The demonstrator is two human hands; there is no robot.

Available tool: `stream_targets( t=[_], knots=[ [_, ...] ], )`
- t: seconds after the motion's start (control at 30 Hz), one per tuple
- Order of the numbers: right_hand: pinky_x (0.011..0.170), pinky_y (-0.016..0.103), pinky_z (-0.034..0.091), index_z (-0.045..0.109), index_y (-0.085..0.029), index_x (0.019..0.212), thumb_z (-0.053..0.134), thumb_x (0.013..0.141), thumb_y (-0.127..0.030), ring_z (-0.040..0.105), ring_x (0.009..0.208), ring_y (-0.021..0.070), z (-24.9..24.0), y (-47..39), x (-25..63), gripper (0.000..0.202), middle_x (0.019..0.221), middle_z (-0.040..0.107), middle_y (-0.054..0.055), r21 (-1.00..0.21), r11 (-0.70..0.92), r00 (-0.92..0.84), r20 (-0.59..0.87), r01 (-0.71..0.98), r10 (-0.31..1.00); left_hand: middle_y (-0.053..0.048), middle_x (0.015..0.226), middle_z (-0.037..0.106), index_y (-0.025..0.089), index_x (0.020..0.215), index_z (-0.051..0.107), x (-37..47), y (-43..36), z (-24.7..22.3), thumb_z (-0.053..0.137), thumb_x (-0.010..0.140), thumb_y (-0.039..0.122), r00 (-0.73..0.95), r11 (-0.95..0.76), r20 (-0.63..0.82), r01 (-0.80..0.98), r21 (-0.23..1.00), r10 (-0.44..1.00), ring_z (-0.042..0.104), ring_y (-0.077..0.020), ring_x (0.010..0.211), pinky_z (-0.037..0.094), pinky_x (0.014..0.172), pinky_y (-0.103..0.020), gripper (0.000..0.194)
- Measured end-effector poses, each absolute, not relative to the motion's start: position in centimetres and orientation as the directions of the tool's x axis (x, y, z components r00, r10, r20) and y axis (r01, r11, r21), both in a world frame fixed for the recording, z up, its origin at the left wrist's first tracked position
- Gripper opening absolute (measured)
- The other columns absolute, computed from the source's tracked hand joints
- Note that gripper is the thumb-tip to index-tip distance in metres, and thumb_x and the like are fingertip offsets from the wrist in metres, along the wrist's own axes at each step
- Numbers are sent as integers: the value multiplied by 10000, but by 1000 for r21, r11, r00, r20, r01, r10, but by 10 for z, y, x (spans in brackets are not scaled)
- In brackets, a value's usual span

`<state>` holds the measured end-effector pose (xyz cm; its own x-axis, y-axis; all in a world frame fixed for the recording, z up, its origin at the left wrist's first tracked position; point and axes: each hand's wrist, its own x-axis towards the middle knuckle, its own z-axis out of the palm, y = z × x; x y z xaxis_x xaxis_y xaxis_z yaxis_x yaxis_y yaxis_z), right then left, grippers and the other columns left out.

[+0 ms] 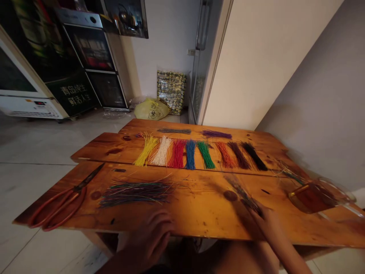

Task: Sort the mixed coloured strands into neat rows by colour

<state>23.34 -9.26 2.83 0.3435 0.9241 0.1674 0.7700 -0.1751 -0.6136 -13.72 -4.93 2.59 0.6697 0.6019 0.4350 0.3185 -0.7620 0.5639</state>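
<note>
My right hand (265, 220) is closed around one end of a dark, thin bundle of wires (242, 194), held at a slant over the right half of the table; motion blurs it. Near the front edge, my left hand (155, 232) rests with loosely bent fingers, blurred, and nothing shows in it. Just beyond that hand lies a loose pile of mixed-colour wires (137, 192). Sorted bundles form a row farther back: yellow wires (146, 150), white wires (162, 151), red wires (178, 153), blue wires (190, 154), green wires (205, 154), orange wires (225, 154), brown wires (238, 155) and black wires (254, 156).
Large red-handled scissors (65, 203) lie at the left end of the wooden table (199, 213). Grey wires (174, 131) and purple wires (216, 134) lie at the back. A glass pitcher of amber liquid (313, 196) stands at the right. Behind the table is a yellow bag (151, 109).
</note>
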Motion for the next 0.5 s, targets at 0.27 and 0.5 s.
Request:
stream_targets(
  t=[0.27, 0.5],
  knots=[
    [598, 313, 491, 597, -200, 1073, 426, 825, -534, 665, 746, 242, 26, -75, 253, 450, 1022, 661, 111, -84, -17, 22, 62, 996, 998, 4, 1194, 603, 321, 1180, 531, -207, 1, 16, 529, 820, 236, 845, -874, 281, 484, -38, 455, 476, -205, 1172, 214, 1063, -391, 370],
    [562, 299, 537, 610, -193, 1035, 466, 806, -516, 671, 789, 238, 2, -67, 269, 421, 1038, 654, 115, -31, 92, -84, 192, 995, 978, 17, 1161, 624, 376, 1176, 542, -205, 5, 10, 636, 737, 367, 844, -877, 243, 475, 76, 478, 481, -222, 1164, 137, 1086, -435, 449]
  ],
)
